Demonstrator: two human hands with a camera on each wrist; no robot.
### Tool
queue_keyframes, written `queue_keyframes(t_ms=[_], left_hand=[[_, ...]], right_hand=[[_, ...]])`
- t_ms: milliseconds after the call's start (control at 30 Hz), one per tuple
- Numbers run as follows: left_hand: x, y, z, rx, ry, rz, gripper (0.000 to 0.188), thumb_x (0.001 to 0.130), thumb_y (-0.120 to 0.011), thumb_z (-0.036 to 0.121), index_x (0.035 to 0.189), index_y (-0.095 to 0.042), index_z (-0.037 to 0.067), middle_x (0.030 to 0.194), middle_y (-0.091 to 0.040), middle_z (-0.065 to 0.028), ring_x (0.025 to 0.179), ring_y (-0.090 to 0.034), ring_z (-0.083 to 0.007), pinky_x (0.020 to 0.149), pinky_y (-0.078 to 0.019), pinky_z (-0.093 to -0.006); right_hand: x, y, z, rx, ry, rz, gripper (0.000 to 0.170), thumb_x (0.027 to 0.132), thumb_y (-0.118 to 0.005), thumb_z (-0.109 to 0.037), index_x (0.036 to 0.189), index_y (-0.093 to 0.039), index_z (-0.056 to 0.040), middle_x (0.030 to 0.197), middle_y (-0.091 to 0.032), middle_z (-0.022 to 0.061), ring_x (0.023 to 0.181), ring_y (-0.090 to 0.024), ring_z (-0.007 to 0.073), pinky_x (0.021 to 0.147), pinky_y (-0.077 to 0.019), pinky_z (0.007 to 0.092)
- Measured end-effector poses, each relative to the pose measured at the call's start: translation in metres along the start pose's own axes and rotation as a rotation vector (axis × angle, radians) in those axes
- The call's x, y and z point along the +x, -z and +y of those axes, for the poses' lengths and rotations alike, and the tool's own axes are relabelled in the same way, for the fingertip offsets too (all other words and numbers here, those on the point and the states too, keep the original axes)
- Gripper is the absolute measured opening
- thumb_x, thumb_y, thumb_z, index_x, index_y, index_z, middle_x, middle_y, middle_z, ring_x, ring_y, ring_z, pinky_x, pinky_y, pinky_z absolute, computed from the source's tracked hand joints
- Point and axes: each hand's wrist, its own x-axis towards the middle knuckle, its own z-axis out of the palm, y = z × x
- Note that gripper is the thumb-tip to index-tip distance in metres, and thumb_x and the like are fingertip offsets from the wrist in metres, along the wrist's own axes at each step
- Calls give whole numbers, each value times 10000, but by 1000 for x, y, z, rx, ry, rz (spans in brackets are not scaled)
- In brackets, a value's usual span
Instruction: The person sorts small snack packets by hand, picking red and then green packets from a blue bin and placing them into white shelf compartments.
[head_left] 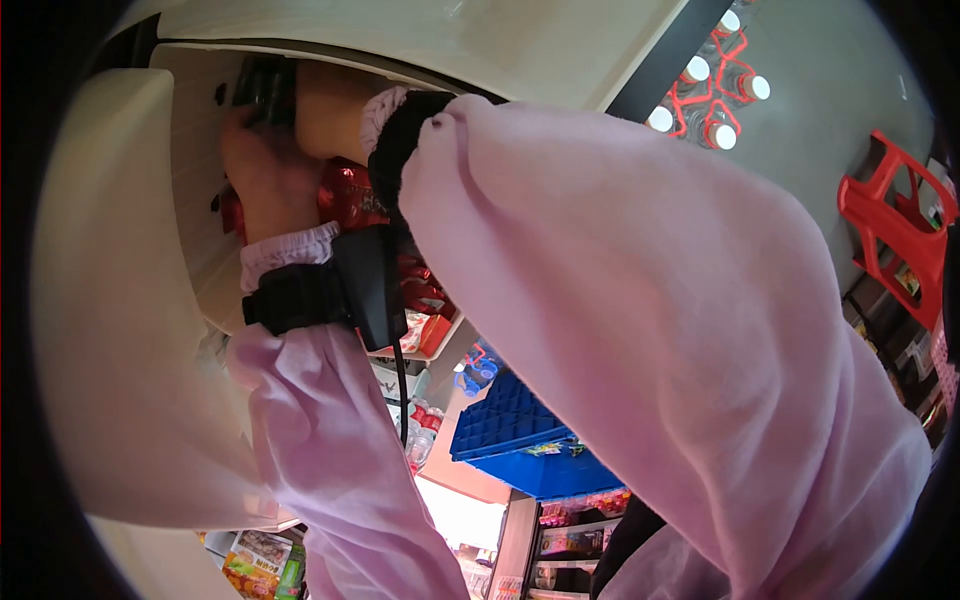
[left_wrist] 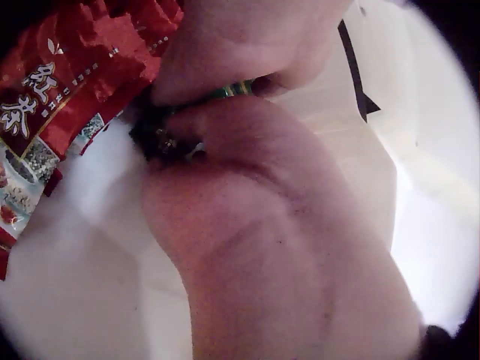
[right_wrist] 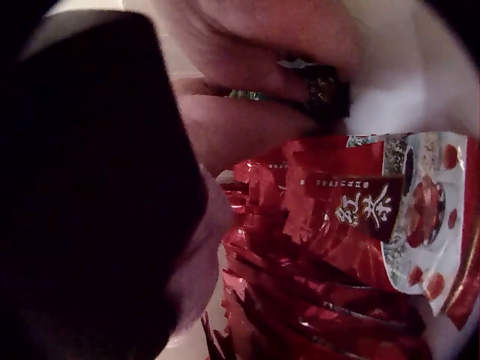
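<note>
Both hands are inside a white bin [head_left: 195,150], close together around dark green glossy packets [head_left: 262,88]. My left hand [head_left: 265,175] reaches in from below and grips the packets from the near side. My right hand [head_left: 335,108] comes from the right and holds them on the other side. In the left wrist view the left hand [left_wrist: 247,187] nearly meets the right one, a dark packet [left_wrist: 161,139] showing between them. The fingertips are mostly hidden. Red tea bags [right_wrist: 330,210] with white lettering stand right beside the hands, overlapping one another.
A pale panel [head_left: 430,40] overhangs the bin, and another pale surface [head_left: 100,300] lies to its left. Blue crates [head_left: 510,420] stand below. Several bottles with white caps [head_left: 720,135] and a red plastic stool [head_left: 900,220] are at the right.
</note>
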Motion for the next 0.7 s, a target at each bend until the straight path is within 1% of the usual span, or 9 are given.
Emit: queue_keyframes(t_ms=[167, 267, 367, 467, 567, 600, 633, 667, 700], left_hand=[[1, 5, -1, -4, -34, -51, 327, 789, -401, 237, 1016, -500, 22, 986, -560, -128, 918, -534, -270, 811, -409, -406], [-5, -8, -3, -29, -51, 5, 366, 838, -345, 258, 1083, -490, 29, 1099, -536, -141, 1027, -497, -285, 913, -350, -404], [-24, -28, -7, 106, -250, 113, 348, 848, -344, 262, 1040, -498, 15, 1064, -542, -149, 1006, -496, -276, 899, -356, -400], [-16, -18, -3, -56, -179, 0, 304, 864, -342, 220, 1023, -477, -1, 1053, -533, -159, 994, -494, -267, 894, -361, -389], [-14, -11, -4, -80, -163, -74, 268, 878, -328, 168, 1038, -449, -10, 1070, -518, -167, 995, -494, -263, 886, -371, -370], [-4, 7, -2, -90, -146, -323, 264, 883, -323, 162, 1040, -444, -12, 1075, -514, -166, 995, -494, -261, 880, -375, -366], [10, 35, 1, -100, -129, -573, 261, 887, -318, 157, 1043, -439, -13, 1081, -511, -166, 995, -494, -260, 873, -379, -362], [8, 37, 3, -110, -113, -822, 257, 892, -313, 152, 1045, -434, -15, 1086, -508, -166, 994, -495, -259, 867, -383, -358], [7, 38, 0, 21, -208, -653, 270, 879, -346, 163, 1057, -442, -17, 1070, -513, -162, 981, -498, -257, 861, -386, -355]], right_hand=[[0, 0, 1, 7, 5, -2, 390, 682, -462, -4, 1063, -452, 76, 974, -502, 242, 922, -505, 375, 785, -428, 392], [2, 0, 1, 8, 7, -4, 401, 681, -460, 2, 1074, -443, 79, 985, -497, 245, 931, -500, 378, 788, -426, 393], [3, 1, 0, 8, 13, -8, 412, 679, -458, 9, 1084, -434, 82, 996, -491, 249, 940, -495, 380, 790, -424, 394], [2, 3, -2, 4, 24, -12, 424, 678, -456, 16, 1095, -425, 86, 1007, -486, 252, 948, -490, 382, 793, -423, 395], [-2, 6, -4, 8, 37, -16, 436, 677, -454, 23, 1106, -416, 89, 1018, -480, 255, 957, -485, 384, 796, -421, 396], [-3, 9, -4, 9, 45, -16, 439, 676, -453, 25, 1109, -413, 90, 1021, -478, 256, 960, -483, 385, 797, -420, 397], [-6, 11, -5, 9, 53, -14, 443, 676, -453, 27, 1113, -410, 91, 1025, -476, 257, 963, -481, 385, 798, -420, 397], [-9, 14, -8, 9, 63, -13, 447, 676, -452, 29, 1116, -407, 93, 1028, -474, 258, 966, -480, 386, 799, -419, 397], [-12, 18, -10, 13, 78, -9, 451, 675, -451, 32, 1120, -404, 94, 1032, -473, 259, 968, -478, 387, 800, -419, 398]])
